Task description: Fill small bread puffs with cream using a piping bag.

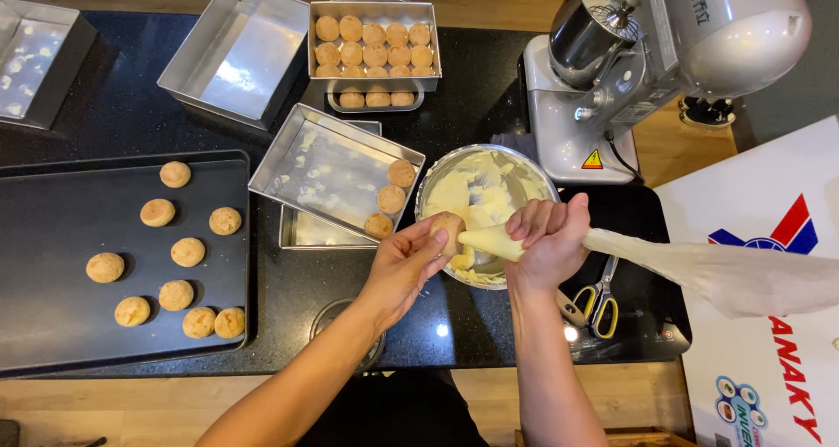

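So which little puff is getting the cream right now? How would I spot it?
Find the big silver mixer, then the round metal bowl of cream in front of it. Over the bowl's near rim, the left hand holds one golden puff against the piping bag tip, squeezed by the right hand. It's the only puff held up, not lying in a tray.

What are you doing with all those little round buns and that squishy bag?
The left hand holds one small round golden pastry puff over the steel mixing bowl of pale cream. The right hand grips a clear piping bag of cream, its tip against the puff. More puffs sit on the dark flat baking tray at the left, and others fill a rectangular metal pan at the back. Yellow-handled scissors lie by the bowl.
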